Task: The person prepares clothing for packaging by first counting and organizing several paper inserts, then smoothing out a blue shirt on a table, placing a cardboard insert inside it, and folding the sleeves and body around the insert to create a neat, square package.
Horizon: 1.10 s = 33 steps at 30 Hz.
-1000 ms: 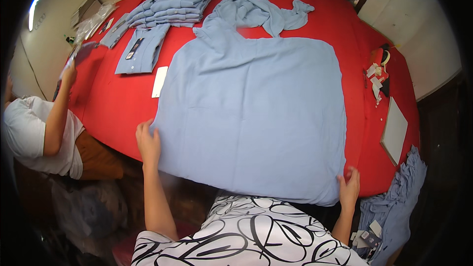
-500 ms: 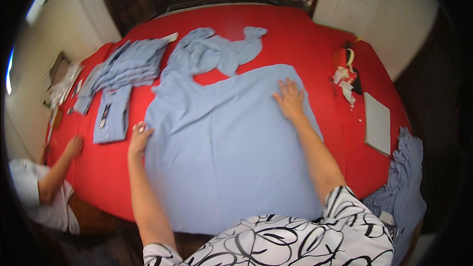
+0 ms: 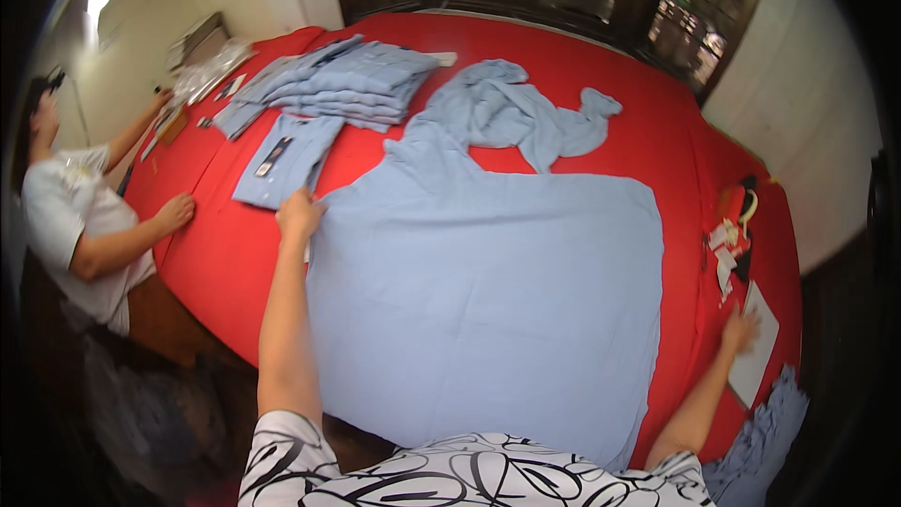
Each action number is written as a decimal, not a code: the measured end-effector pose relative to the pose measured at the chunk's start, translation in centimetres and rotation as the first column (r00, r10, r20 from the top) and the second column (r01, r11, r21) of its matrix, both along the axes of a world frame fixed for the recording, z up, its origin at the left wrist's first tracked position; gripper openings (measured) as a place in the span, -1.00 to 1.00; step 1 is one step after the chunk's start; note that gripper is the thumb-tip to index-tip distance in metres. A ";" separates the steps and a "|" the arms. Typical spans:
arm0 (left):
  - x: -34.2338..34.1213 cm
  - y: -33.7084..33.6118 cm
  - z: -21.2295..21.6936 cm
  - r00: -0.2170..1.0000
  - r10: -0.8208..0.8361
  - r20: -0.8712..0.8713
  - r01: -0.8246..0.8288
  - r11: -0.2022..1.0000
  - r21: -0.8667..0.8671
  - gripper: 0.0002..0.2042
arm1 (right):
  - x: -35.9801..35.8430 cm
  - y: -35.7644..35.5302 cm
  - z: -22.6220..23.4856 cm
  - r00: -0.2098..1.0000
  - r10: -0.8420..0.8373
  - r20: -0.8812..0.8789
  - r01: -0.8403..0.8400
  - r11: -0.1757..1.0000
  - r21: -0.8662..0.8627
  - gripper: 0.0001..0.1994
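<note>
A large light-blue shirt lies spread flat in front of me, its sleeves bunched toward the far side. My left hand is at the shirt's left edge, fingers closed on the cloth; a small white bit shows just below it. Far to the right, my right hand reaches over a thin white rectangular board, fingers apart and touching its left edge. Just beyond my left hand lies a folded blue shirt with a dark tag.
The table has a red cloth. Folded blue shirts are stacked far left, near clear plastic bags. Scraps, tape and small items lie right. More blue garments hang at the right edge. A co-worker is at the left.
My right hand has left the shirt and moved right to the white board. My left hand has slid farther up the shirt's left edge. The view has turned left, showing more of the co-worker.
</note>
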<state>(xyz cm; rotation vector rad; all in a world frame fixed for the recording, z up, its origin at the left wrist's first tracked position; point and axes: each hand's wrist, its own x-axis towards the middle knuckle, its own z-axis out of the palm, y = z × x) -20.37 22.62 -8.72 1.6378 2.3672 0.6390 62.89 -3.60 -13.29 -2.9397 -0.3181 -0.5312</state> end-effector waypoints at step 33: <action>-6.7 -27.7 -7.5 0.962 0.177 0.206 -0.243 0.899 0.365 -0.76 | -49.6 12.0 10.9 -0.646 0.606 -0.464 -0.604 -0.034 0.796 -0.58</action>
